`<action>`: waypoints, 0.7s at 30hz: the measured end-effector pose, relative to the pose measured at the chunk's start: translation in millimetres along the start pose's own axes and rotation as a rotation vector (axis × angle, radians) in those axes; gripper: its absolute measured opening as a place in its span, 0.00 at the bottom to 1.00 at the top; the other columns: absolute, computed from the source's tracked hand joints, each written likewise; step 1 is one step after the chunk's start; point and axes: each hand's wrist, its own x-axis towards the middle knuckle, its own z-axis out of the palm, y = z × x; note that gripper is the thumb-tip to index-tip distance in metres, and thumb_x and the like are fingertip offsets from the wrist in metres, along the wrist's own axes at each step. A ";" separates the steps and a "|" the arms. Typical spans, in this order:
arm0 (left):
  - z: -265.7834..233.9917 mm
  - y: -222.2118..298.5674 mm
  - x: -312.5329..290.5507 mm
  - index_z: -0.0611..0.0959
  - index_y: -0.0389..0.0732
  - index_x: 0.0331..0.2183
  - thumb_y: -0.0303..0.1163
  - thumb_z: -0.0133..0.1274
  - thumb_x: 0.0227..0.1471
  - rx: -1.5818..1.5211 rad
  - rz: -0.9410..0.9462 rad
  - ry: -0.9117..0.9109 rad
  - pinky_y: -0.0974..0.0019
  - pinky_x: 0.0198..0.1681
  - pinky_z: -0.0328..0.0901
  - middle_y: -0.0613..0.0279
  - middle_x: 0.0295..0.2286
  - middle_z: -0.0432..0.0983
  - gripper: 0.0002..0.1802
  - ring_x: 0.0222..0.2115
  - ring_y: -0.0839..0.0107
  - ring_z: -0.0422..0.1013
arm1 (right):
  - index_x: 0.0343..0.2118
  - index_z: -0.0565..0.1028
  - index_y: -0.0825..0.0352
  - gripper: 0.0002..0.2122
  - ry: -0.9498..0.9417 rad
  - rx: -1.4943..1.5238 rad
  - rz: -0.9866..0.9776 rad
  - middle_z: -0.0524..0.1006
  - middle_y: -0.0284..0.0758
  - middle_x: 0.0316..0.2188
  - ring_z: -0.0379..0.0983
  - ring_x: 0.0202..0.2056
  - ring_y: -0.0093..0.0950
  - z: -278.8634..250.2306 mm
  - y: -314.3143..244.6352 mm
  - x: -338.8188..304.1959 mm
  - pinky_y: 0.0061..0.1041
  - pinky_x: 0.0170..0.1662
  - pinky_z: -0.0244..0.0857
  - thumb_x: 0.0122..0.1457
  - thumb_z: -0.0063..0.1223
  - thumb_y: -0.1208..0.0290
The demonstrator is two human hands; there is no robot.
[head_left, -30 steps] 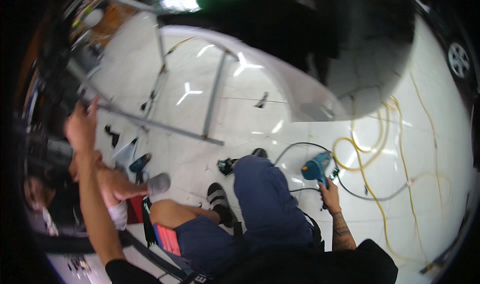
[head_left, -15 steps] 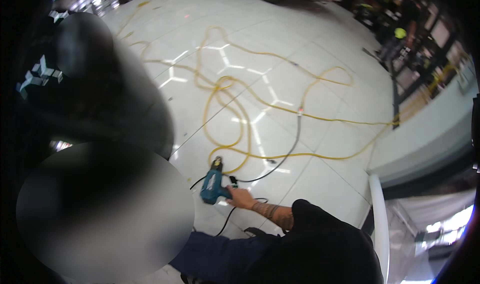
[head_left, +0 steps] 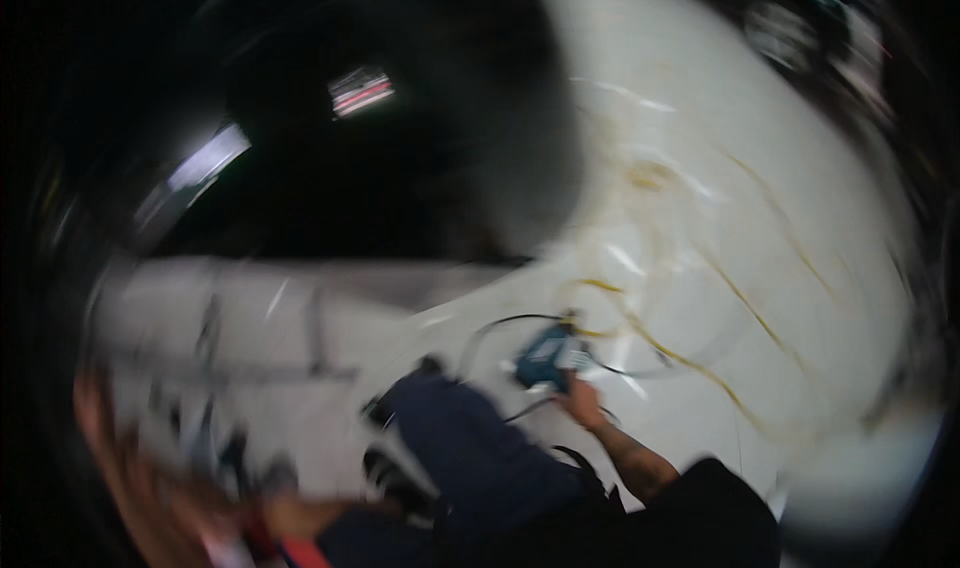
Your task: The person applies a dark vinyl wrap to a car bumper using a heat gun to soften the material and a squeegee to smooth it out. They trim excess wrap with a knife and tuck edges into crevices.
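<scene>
Gripped heat gun (head_left: 543, 358) with right hand (head_left: 582, 404) below centre, slanting its long axis, nozzle-first, toward upper right; could not tell grip of blurred left hand (head_left: 95, 411), lower left.

The blue tool (head_left: 541, 358) looks like hard plastic. The white floor (head_left: 700, 423) is smooth and glossy, streaked with reflections; the large dark panel (head_left: 400, 188) is glossy too. Trousers (head_left: 470, 448) and sleeve (head_left: 700, 518) are matt cloth; the wheel (head_left: 780, 36) looks metallic, blurred.

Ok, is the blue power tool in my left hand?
No, your right hand holds the blue power tool; your left hand is far off at the picture's left.
</scene>
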 end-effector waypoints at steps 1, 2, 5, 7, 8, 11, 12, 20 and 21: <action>12.9 -3.1 2.4 0.79 0.43 0.41 0.32 0.55 0.51 -0.027 0.009 0.000 0.58 0.43 0.68 0.53 0.40 0.75 0.14 0.41 0.55 0.72 | 0.54 0.66 0.67 0.29 0.019 0.016 -0.006 0.78 0.50 0.36 0.76 0.37 0.48 -5.2 0.0 -1.7 0.44 0.39 0.69 0.50 0.62 0.61; 1.9 -10.6 -6.5 0.79 0.43 0.43 0.31 0.55 0.51 -0.002 0.011 0.002 0.58 0.45 0.68 0.53 0.42 0.75 0.15 0.43 0.55 0.72 | 0.53 0.67 0.67 0.29 0.014 0.010 -0.009 0.78 0.50 0.37 0.76 0.39 0.47 -3.6 0.0 4.5 0.43 0.41 0.69 0.48 0.63 0.63; -10.1 23.9 -9.2 0.78 0.42 0.44 0.28 0.56 0.49 -0.079 -0.127 0.039 0.55 0.44 0.70 0.48 0.43 0.76 0.18 0.42 0.52 0.73 | 0.57 0.63 0.69 0.35 0.005 -0.105 -0.094 0.78 0.51 0.37 0.76 0.39 0.50 10.5 -8.9 39.3 0.44 0.45 0.68 0.44 0.64 0.67; -25.0 71.6 -11.5 0.76 0.39 0.43 0.29 0.59 0.45 -0.203 -0.493 0.185 0.51 0.37 0.70 0.45 0.32 0.78 0.21 0.34 0.47 0.75 | 0.58 0.61 0.66 0.35 0.010 -0.197 -0.161 0.78 0.52 0.36 0.75 0.38 0.50 18.7 -25.1 75.1 0.46 0.43 0.68 0.44 0.62 0.68; -35.5 78.1 -29.8 0.77 0.38 0.42 0.32 0.60 0.45 -0.337 -0.568 0.029 0.51 0.37 0.70 0.46 0.29 0.79 0.21 0.33 0.47 0.75 | 0.59 0.61 0.65 0.35 -0.026 -0.237 -0.217 0.78 0.52 0.36 0.75 0.38 0.50 11.6 -26.9 80.6 0.47 0.43 0.68 0.45 0.61 0.68; -129.4 118.0 -81.2 0.76 0.41 0.46 0.44 0.63 0.45 -0.720 -0.540 -0.596 0.56 0.39 0.69 0.49 0.33 0.79 0.29 0.35 0.54 0.76 | 0.60 0.59 0.64 0.35 -0.070 -0.347 -0.358 0.77 0.51 0.36 0.75 0.38 0.51 24.9 -40.6 145.2 0.46 0.41 0.68 0.47 0.61 0.68; -162.7 133.2 -101.1 0.75 0.42 0.48 0.46 0.63 0.45 -0.776 -0.549 -0.757 0.57 0.41 0.68 0.50 0.35 0.79 0.30 0.37 0.55 0.76 | 0.60 0.59 0.64 0.34 -0.059 -0.382 -0.453 0.77 0.49 0.37 0.75 0.38 0.50 25.5 -56.5 158.0 0.45 0.41 0.69 0.49 0.60 0.68; -225.1 262.4 -270.4 0.73 0.49 0.55 0.43 0.62 0.43 -0.680 -0.872 -0.487 0.47 0.59 0.55 0.48 0.55 0.63 0.36 0.58 0.46 0.57 | 0.67 0.44 0.57 0.40 -0.145 -0.547 -0.244 0.70 0.46 0.48 0.72 0.47 0.44 84.1 -34.1 235.0 0.49 0.46 0.67 0.55 0.55 0.61; -234.4 268.4 -276.3 0.73 0.48 0.54 0.42 0.62 0.42 -0.584 -0.894 -0.466 0.48 0.59 0.54 0.48 0.55 0.64 0.36 0.58 0.47 0.57 | 0.67 0.42 0.57 0.42 -0.244 -0.614 -0.168 0.69 0.46 0.50 0.71 0.49 0.42 93.6 -47.3 229.9 0.48 0.47 0.66 0.54 0.56 0.60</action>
